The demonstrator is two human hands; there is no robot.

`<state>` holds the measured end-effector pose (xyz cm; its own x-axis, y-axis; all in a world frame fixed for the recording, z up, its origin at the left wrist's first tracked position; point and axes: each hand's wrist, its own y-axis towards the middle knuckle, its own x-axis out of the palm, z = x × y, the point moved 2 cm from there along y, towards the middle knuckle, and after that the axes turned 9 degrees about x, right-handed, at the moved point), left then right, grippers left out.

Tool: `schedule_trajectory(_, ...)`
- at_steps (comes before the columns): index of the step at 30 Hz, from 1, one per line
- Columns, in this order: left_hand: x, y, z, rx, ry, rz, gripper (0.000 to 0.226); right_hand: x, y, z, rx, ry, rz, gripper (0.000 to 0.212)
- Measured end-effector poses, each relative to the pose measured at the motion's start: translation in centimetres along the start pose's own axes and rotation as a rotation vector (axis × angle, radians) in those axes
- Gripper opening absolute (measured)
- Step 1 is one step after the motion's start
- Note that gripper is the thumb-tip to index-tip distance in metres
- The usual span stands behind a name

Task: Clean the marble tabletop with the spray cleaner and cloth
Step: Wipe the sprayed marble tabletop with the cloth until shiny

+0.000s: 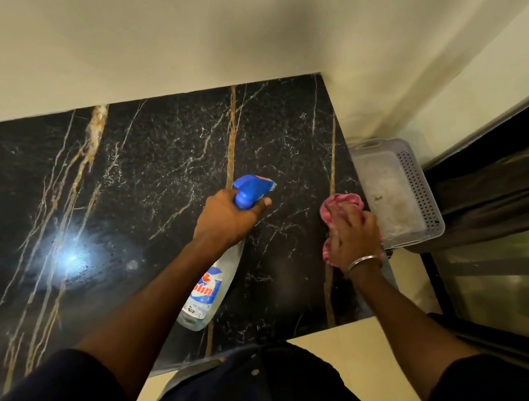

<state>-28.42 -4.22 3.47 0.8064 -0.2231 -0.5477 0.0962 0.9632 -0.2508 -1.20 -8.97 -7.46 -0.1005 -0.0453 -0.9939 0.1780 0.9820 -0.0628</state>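
Note:
A black marble tabletop (141,182) with gold and white veins fills the middle of the view. My left hand (229,219) grips the neck of a clear spray bottle (209,290) with a blue trigger head (253,188), held above the right part of the top, nozzle pointing away from me. My right hand (354,239) holds a bunched pink cloth (340,204) down on the marble near its right edge. A silver bangle sits on that wrist.
A grey perforated plastic basket (421,187) sits just past the tabletop's right edge, close to my right hand. A cream wall (203,34) backs the table. A dark glass-fronted frame (513,253) runs along the right. A bright light reflection (70,257) shines on the marble's left part.

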Motion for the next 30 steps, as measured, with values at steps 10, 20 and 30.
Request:
schedule_trajectory(10,0.9,-1.3,-1.2,0.008,0.033,-0.039,0.041,0.5,-3.2,-5.6,0.103,-0.007,0.030,0.058)
schedule_trajectory(20,1.2,-2.6,-0.8,0.060,0.040,-0.045,0.038,1.3,-5.0,-1.6,-0.082,-0.126,-0.091,0.062)
schedule_trajectory(30,1.8,-3.5,-0.6,0.120,0.055,-0.065,0.043,-0.2,-6.0,-0.3,0.265,-0.012,-0.018,0.060)
